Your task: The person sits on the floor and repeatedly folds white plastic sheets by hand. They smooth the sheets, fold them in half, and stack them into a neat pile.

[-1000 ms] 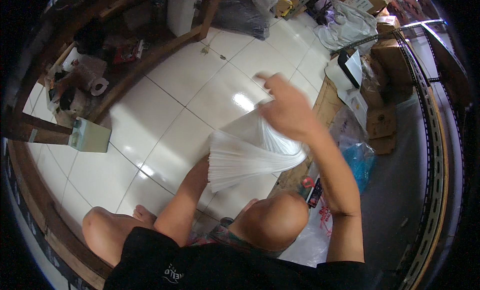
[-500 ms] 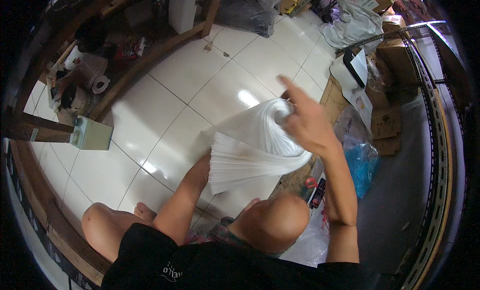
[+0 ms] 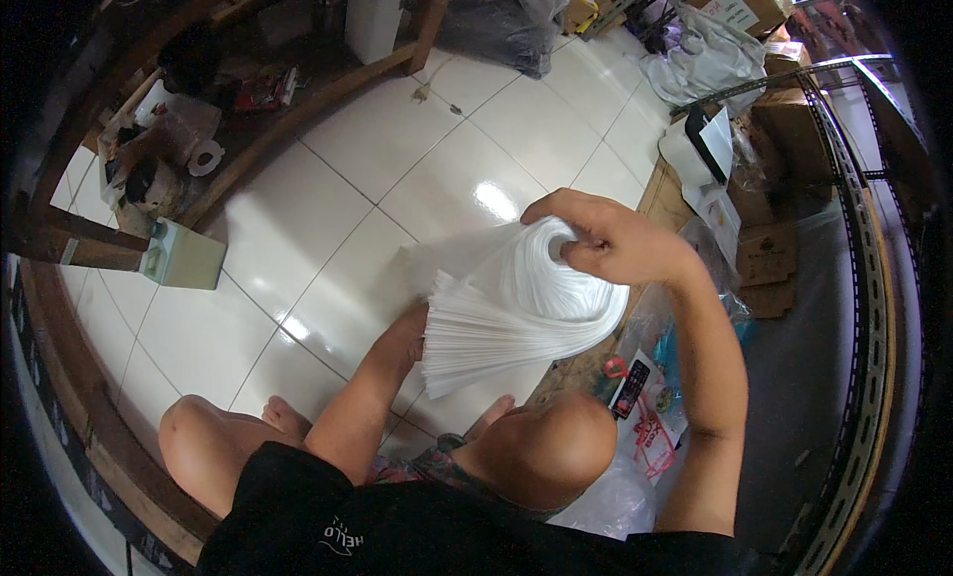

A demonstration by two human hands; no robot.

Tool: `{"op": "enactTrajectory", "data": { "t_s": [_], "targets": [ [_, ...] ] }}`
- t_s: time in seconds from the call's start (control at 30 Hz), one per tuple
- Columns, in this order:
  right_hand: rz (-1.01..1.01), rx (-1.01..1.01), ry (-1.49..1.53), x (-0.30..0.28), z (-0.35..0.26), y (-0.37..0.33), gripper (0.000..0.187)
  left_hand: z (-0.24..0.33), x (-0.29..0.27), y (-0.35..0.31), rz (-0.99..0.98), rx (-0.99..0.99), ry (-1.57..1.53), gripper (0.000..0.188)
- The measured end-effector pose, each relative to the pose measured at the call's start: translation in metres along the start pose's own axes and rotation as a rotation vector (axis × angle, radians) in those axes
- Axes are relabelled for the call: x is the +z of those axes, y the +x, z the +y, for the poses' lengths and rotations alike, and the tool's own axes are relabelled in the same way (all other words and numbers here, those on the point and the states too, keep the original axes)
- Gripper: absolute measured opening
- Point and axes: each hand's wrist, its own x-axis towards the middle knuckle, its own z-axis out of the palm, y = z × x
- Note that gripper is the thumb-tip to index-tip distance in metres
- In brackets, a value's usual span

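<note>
A thick stack of thin, translucent white sheets (image 3: 511,298) is bent over on itself, its loose edges fanned toward my left side and its far end curled into a roll. My right hand (image 3: 620,241) grips the curled end, with fingers over the top and the thumb at the hollow of the roll. On the near left, my left hand (image 3: 415,330) holds the stack from behind and below; the sheets hide its fingers. The stack is between my knees and the tiled floor, above the floor.
A wooden board (image 3: 667,194) lies right of the stack, with a black remote control (image 3: 629,389) and clear plastic bags (image 3: 608,499) nearby. To the right stands a metal shelf frame (image 3: 878,308) with cardboard boxes (image 3: 766,256). At left are a pale green jerrycan (image 3: 189,256) and a wooden bench (image 3: 298,129).
My right hand, blurred and with a finger pointing away, has come down onto the curled end and closed on it. The elbow has swung outward to the right. My left hand stays nearly in place.
</note>
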Motion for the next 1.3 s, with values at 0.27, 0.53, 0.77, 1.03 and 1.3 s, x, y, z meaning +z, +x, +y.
{"op": "enactTrajectory", "data": {
  "t_s": [0.27,0.53,0.77,1.03,1.3],
  "targets": [
    [-0.226,0.093,-0.22,-0.007,-0.02,0.019,0.053,-0.003,0.005,0.0,0.04,-0.038,-0.071,0.036],
    [-0.182,-0.007,-0.34,0.026,-0.011,0.027,0.058,0.002,0.021,-0.004,0.135,-0.225,-0.352,0.033],
    [0.19,-0.116,-0.241,0.029,0.013,-0.023,0.048,0.046,0.055,-0.036,0.317,-0.045,-0.288,0.044],
    [0.99,0.419,0.917,0.161,0.124,-0.096,0.032,0.084,0.048,-0.114,0.671,0.208,-0.196,0.053],
    [1.163,0.585,1.991,0.392,0.146,-0.025,0.046,-0.024,-0.036,-0.121,0.917,0.128,-0.176,0.051]
  ]
}}
